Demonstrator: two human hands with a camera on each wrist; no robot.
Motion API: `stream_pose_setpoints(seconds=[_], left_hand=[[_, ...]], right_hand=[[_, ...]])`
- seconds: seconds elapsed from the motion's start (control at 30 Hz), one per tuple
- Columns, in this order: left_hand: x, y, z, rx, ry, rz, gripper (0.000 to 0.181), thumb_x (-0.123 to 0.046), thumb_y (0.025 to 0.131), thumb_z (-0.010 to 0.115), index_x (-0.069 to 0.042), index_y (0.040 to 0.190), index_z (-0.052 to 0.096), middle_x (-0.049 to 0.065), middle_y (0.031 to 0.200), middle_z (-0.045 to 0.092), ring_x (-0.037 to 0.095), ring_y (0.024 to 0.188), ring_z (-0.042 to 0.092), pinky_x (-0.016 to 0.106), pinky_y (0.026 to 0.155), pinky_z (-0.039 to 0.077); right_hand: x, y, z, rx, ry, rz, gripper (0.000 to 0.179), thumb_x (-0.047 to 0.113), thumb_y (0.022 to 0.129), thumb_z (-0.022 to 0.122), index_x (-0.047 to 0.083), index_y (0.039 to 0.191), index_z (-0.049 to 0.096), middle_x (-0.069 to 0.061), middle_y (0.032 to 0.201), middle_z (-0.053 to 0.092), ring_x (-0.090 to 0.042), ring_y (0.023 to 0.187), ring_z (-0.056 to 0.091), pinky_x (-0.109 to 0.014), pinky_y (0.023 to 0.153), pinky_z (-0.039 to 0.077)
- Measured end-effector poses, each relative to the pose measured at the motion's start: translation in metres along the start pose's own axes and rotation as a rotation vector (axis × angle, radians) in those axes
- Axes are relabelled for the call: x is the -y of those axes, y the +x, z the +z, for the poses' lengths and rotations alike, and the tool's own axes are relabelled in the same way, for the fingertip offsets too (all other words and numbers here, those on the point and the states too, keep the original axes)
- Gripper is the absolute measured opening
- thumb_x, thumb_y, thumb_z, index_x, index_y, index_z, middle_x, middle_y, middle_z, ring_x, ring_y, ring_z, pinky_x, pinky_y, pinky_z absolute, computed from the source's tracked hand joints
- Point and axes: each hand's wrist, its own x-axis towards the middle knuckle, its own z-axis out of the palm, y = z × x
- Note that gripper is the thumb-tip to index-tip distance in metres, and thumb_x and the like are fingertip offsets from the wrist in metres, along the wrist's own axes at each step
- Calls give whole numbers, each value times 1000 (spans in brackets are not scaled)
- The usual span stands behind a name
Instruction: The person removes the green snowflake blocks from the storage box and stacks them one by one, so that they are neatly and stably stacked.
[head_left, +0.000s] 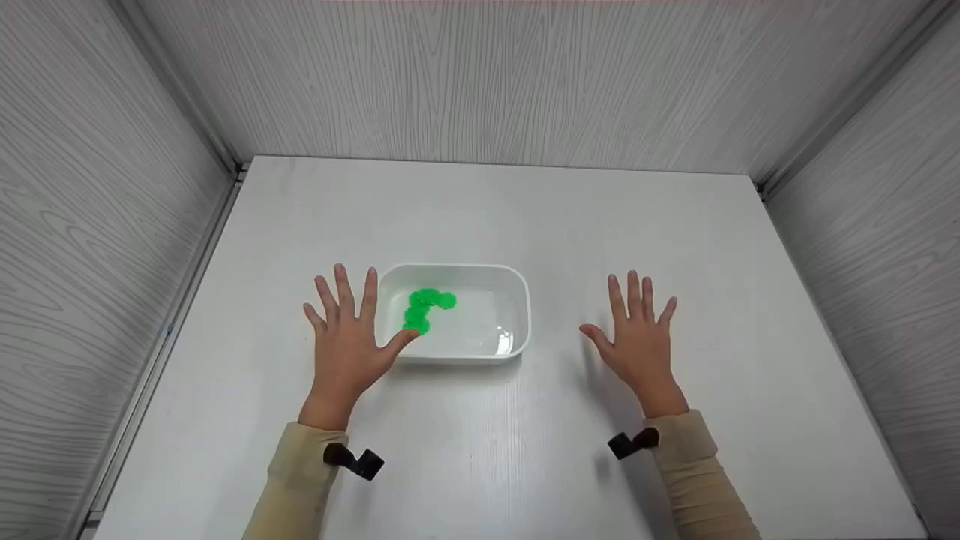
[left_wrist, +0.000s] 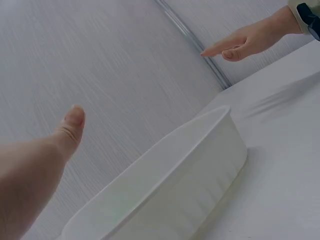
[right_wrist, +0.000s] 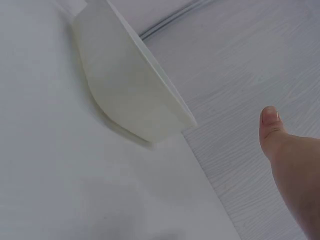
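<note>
**Sandy cloth sleeves stretch over a flat white table**

A small black clip sits on each cuff. Past them is a long white plastic tub with round corners. It stands on the table between the left hand and the right hand, much nearer the left one. Inside, on the tub's left side, lie flat, round, bright green pieces. Some overlap, so I can't count them well.

I'd worry about the left thumb. It hangs over the tub's near left corner, so if that hand dropped fast, it could bump the rim and make the tub slide or tip. The green pieces look thin and lie on top of each other, so fingers could grab two at once or miss the edges. The right hand is well away, so if just the left one pushed, nothing would steady the other side.

The left hand is spread wide and holds nothing; its thumb looks up off the rim. The right hand hangs in the air too, thumb far out, fingers straight but a bit closer together. It holds nothing and touches nothing
</note>
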Motion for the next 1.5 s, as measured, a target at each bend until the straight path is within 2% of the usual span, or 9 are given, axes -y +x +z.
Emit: stream_pose_setpoints(seconds=[0.2, 0.37, 0.5, 0.6, 0.83, 0.97, 1.13, 1.27, 1.5], left_hand=[[4, 2, -1, -41, -149, -34, 92, -62, 80, 59, -14, 149, 22, 21, 152, 7, 39, 138, -1, 69, 96, 17], [10, 2, 0, -60, -225, -28, 80, -51, 82, 64, -11, 145, 34, 20, 150, 21, 37, 137, 16, 63, 96, 27], [15, 1, 1, -33, -270, -50, 69, -44, 84, 64, -14, 142, 40, 17, 148, 28, 34, 134, 27, 52, 76, 49], [20, 1, 1, 31, -302, -91, 64, -43, 85, 64, -16, 140, 43, 15, 148, 30, 33, 131, 34, 49, 66, 51], [30, 4, 5, 190, -392, -206, 62, -43, 87, 62, -18, 141, 42, 13, 148, 30, 34, 131, 33, 56, 97, 33], [37, 4, 11, 180, -486, -217, 64, -40, 86, 65, -16, 141, 41, 12, 145, 36, 29, 134, 29, 49, 104, 27], [48, 2, 21, 167, -580, -240, 62, -37, 86, 66, -15, 139, 43, 12, 142, 39, 31, 130, 35, 49, 98, 36], [54, 1, 27, 164, -644, -272, 57, -37, 87, 65, -16, 137, 46, 11, 140, 41, 33, 124, 42, 48, 91, 43], [60, -3, 35, 195, -755, -318, 60, -43, 84, 66, -19, 136, 48, 8, 138, 44, 30, 120, 47, 43, 89, 45]], right_hand=[[23, 11, 5, -79, 69, -72, 82, 66, 89, 38, 9, 147, 26, -22, 148, 25, -36, 136, 20, -66, 101, 11], [44, 22, 6, -132, 141, -122, 76, 57, 90, 47, 5, 144, 32, -22, 144, 32, -37, 134, 27, -62, 102, 18], [62, 30, 6, -118, 185, -147, 73, 52, 91, 50, 4, 143, 33, -21, 143, 36, -35, 133, 30, -58, 103, 21], [76, 34, 6, -97, 206, -176, 72, 51, 91, 50, 3, 143, 34, -20, 140, 41, -34, 131, 34, -54, 102, 27], [107, 44, 13, -74, 256, -273, 65, 46, 92, 53, 4, 139, 40, -18, 126, 53, -31, 113, 52, -44, 89, 44], [119, 53, 23, -32, 279, -293, 58, 43, 92, 55, 6, 136, 45, -15, 117, 58, -29, 98, 59, -40, 78, 49], [132, 64, 33, 8, 298, -327, 48, 35, 90, 60, 7, 129, 53, -12, 105, 61, -25, 82, 60, -36, 66, 50], [141, 76, 40, 67, 339, -330, 43, 31, 89, 63, 8, 124, 57, -10, 104, 61, -24, 87, 59, -36, 68, 50], [157, 92, 48, 278, 376, -249, 40, 29, 88, 64, 9, 123, 59, -8, 107, 59, -23, 90, 58, -37, 70, 49]])
